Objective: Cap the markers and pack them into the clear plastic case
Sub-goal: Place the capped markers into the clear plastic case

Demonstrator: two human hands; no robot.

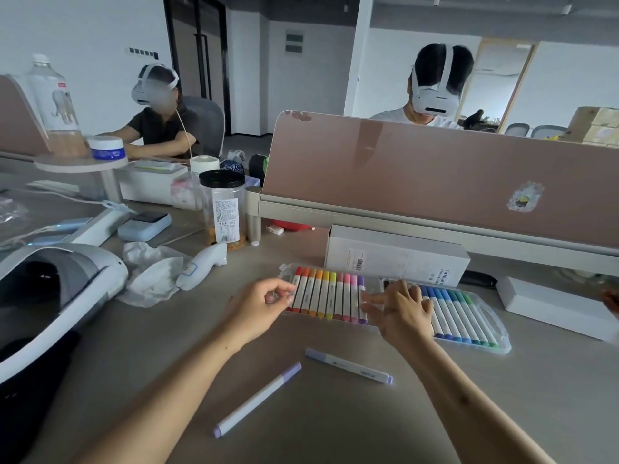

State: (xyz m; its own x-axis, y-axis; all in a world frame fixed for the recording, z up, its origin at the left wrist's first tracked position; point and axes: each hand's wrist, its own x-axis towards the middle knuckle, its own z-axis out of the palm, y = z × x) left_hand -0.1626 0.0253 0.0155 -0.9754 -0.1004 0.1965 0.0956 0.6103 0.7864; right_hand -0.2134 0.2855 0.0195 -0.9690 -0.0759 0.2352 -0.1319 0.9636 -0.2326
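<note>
A clear plastic case (502, 343) lies open on the desk. It holds a row of capped red-to-purple markers (321, 296) on the left and a row of blue-to-green markers (459, 316) on the right. My left hand (264, 303) pinches the case's left end. My right hand (402, 313) lies over the middle of the case with its fingers stretched out onto the markers, hiding that stretch. Two capped lilac markers lie loose on the desk in front: a slanted one (258, 398) and another (348, 366) nearer my right forearm.
A long white box (395, 256) stands just behind the case and another white box (552, 306) to its right. At the left are a white headset (60, 289), crumpled tissue (150, 272), a white toy (204, 262) and a black-lidded jar (222, 212). A pink divider (435, 175) closes the back.
</note>
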